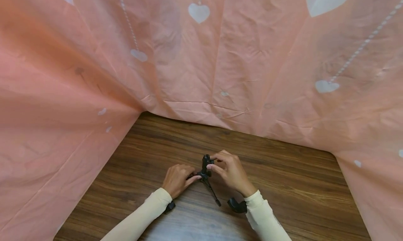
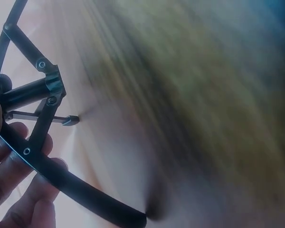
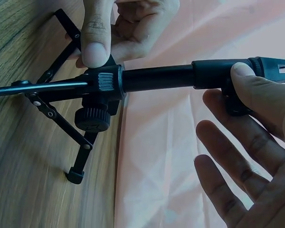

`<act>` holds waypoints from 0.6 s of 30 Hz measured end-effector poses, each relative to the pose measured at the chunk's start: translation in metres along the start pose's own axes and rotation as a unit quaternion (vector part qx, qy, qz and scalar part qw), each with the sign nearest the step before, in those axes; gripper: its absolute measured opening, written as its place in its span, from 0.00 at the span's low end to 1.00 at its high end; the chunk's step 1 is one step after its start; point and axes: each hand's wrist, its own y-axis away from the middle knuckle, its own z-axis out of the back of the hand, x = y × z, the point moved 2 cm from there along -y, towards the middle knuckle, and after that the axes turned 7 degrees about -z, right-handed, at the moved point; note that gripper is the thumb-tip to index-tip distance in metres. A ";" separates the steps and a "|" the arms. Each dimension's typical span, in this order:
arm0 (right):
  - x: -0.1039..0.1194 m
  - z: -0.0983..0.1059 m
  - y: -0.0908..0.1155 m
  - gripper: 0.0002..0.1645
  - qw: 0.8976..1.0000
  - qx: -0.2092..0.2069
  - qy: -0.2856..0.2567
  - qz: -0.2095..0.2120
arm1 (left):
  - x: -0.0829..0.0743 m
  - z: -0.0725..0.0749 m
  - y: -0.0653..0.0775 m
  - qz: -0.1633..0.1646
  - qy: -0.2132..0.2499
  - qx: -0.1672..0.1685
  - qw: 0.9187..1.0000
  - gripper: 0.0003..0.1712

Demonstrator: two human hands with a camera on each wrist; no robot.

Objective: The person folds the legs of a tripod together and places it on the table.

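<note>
A small black tripod (image 1: 205, 165) stands upright on the wooden table, its legs spread. My left hand (image 1: 178, 178) holds it low down; in the right wrist view the thumb of the left hand (image 3: 142, 28) presses on the hub above a ribbed knob (image 3: 92, 118). In the left wrist view, fingers of that hand (image 2: 19, 185) lie behind one curved leg (image 2: 85, 190). My right hand (image 1: 233, 171) pinches the top of the centre column (image 3: 156, 78) between thumb and forefinger, beside a small side knob (image 3: 236, 104). Its other fingers are spread away from the column.
The brown wooden table (image 1: 283, 174) lies beneath the tripod. Pink cloth (image 1: 189, 76) with white hearts hangs along the back and both sides. A black band (image 1: 237, 206) is at the right wrist, and another black piece (image 1: 170, 207) at the left.
</note>
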 end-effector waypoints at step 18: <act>-0.002 0.012 0.015 0.14 1.000 0.003 -0.002 -0.010 | -0.017 -0.004 -0.002 -0.005 0.016 0.003 1.000 0.14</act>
